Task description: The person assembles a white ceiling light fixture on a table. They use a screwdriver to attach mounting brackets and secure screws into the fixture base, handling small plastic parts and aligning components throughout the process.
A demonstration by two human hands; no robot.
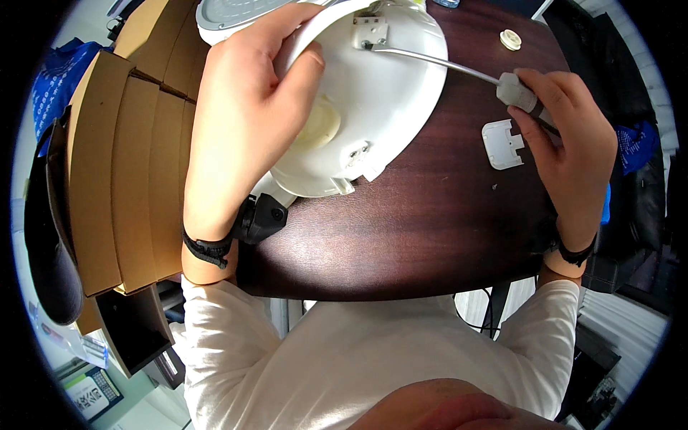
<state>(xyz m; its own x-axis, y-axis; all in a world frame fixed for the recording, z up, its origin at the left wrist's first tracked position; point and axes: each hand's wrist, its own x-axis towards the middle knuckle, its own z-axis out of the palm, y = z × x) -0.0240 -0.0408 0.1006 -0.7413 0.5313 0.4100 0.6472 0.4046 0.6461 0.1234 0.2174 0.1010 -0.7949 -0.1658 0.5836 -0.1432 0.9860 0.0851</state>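
Your left hand (251, 93) grips the shell (394, 104) | your right hand (570, 132) grasps the screwdriver (514, 92), tip apparently touching the bracket (370, 30) | cover (502, 145) on table (401, 244)

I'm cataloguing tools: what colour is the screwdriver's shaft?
The screwdriver's shaft is silver, best seen in the head view.

Brightly lit; pale glare on dark table (401, 244); edges bent; corners black.

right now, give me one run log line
left hand: holds white shell | right hand: holds screwdriver, tip at bracket | table: white cover
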